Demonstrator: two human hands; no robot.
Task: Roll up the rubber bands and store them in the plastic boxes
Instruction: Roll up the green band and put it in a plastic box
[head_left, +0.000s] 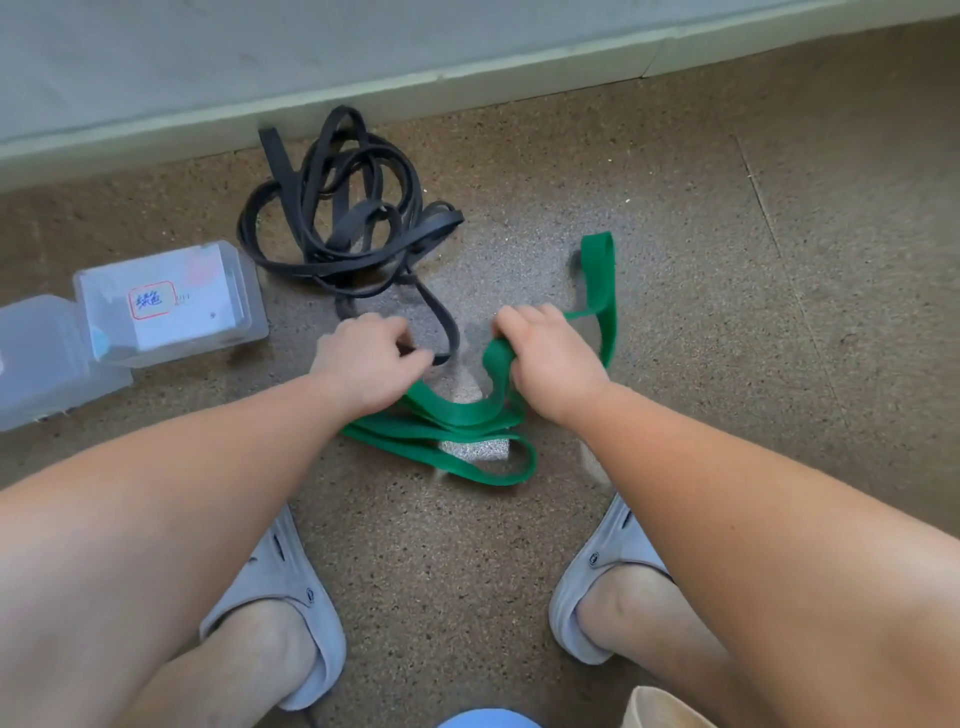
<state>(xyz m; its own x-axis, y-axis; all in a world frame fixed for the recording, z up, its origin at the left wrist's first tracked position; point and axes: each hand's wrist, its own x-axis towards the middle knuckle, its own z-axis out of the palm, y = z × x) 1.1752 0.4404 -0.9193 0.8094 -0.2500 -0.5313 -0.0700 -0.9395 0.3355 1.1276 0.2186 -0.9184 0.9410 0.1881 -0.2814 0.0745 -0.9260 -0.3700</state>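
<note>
From where I sit, the job looks barely begun. No band is rolled yet, and I see none in a box. The green band (467, 415) is a wide, flat strip of matte rubber, lying in loose, floppy loops on the speckled floor (727, 260). One end trails up and away from the loops on their far right side.

My right hand (550, 364) is curled tightly round a bunched fold at the top of the green band. My left hand (363, 364) sits at the band's left edge with its fingers curled. I cannot tell whether it pinches the green strip or the black loop just beside it.

Beyond the green band, toward the wall, the black bands (343, 208) are narrower and slightly glossy, heaped in an untidy tangle that will need sorting out.

Well to the left of the green band stand two clear, rigid plastic boxes with rounded corners. These are the labelled box (171, 306) and, touching it, a second box (47, 358). I cannot tell whether they are empty.
</note>
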